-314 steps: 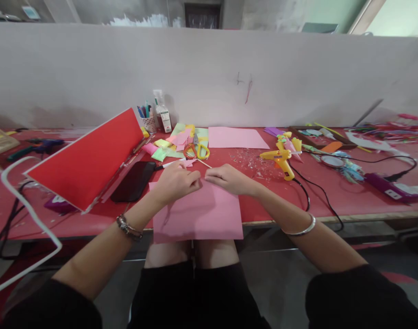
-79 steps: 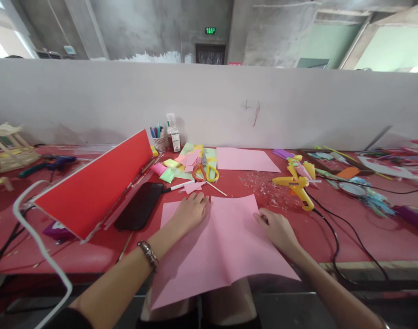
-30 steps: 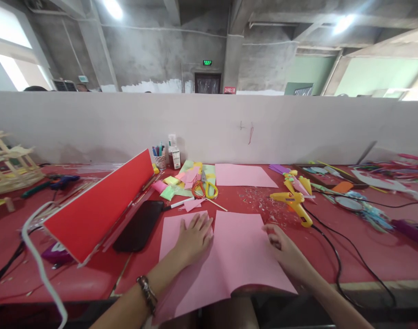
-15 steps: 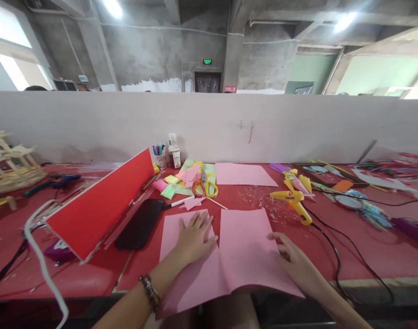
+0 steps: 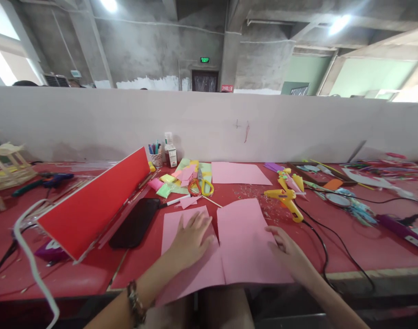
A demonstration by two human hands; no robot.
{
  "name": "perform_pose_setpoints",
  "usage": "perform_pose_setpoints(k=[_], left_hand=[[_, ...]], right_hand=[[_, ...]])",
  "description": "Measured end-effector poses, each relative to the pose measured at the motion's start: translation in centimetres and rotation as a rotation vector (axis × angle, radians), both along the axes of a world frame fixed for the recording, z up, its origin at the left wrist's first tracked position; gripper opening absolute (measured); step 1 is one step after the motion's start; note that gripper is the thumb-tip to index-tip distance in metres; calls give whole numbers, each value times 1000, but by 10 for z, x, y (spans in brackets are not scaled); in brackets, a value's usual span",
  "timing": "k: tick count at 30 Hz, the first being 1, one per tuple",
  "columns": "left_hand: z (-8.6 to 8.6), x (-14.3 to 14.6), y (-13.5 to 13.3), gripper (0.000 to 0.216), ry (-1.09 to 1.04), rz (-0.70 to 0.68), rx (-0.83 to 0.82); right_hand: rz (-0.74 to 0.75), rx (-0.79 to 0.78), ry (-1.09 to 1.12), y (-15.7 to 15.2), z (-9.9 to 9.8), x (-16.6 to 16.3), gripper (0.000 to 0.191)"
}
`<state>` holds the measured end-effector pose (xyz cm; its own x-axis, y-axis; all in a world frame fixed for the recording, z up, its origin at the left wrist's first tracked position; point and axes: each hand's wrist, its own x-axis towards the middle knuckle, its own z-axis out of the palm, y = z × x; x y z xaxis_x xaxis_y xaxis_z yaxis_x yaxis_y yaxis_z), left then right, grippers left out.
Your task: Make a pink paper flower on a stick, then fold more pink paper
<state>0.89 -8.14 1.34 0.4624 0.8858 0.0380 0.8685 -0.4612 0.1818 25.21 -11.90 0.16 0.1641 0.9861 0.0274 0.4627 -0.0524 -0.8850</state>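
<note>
A pink sheet of paper [image 5: 245,256] with a crease down its middle lies at the table's front edge, overhanging it a little. My left hand [image 5: 191,240] rests flat on its left half, fingers spread. At the right edge of the sheet, my right hand [image 5: 286,251] has its fingers curled around the paper, and that half stands slightly raised. Beyond the sheet are a thin wooden stick [image 5: 212,201], a white pen [image 5: 174,201] and scissors with yellow and orange handles [image 5: 207,187]. A yellow glue gun [image 5: 284,197] lies to the right of the sheet.
A black phone [image 5: 135,224] and a tilted red board [image 5: 99,201] are on the left. Another pink sheet [image 5: 241,173] lies at the back, near a pen cup [image 5: 156,159] and a bottle [image 5: 171,153]. Cords cross the right side; a purple power strip [image 5: 402,230] lies there.
The right half of the pink paper has been lifted and shifted slightly, its far edge rising. My right hand moved a little with it; my left hand stays flat. The view turned slightly right.
</note>
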Motion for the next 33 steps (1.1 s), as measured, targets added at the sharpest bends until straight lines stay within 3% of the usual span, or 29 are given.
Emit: perform_pose_setpoints(k=[6,15,24,29,33], left_hand=[[-9,2,-22,50,-1,-60,-116],[-10,2,-22,51,-19,-55,-104],[-12,1,-23,52,-14,-49,-96],[-13,0,-23,51,-22,-63,-67],[-13,0,-25,51,-48,-50,-47]], right_hand=[[-119,82,-184,2,-10,3,39],[-121,119,-305,-12,-7,7,30],[-170,123,-337,-24,-2,34,27],[-46,299,-364,-21,16,23,22],[24,427,-292,10,42,-3,22]])
